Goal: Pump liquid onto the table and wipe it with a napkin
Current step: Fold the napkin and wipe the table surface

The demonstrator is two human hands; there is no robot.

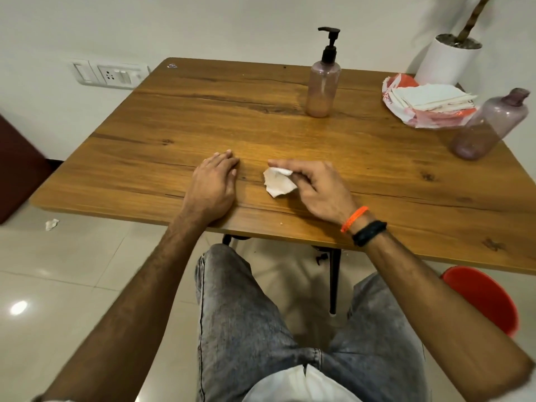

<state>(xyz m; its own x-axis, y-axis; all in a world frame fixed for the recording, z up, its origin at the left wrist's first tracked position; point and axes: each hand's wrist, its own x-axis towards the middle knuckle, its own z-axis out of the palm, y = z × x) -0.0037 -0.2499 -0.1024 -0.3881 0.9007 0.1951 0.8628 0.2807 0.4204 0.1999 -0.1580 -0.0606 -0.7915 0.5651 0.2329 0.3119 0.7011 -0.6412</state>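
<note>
Nearest, the left hand (214,183) lies flat on the wooden surface (145,134), fingers straight and relaxed, its grip holding nothing. Just beside it, the right hand (314,185) has its grip pinched on a crumpled white napkin (278,181) that touches the wood. Farther back stands the pump bottle (323,82), upright and well apart from both hands. At the far right lie a stack of napkins (429,97) and a capless bottle (490,126).
</note>
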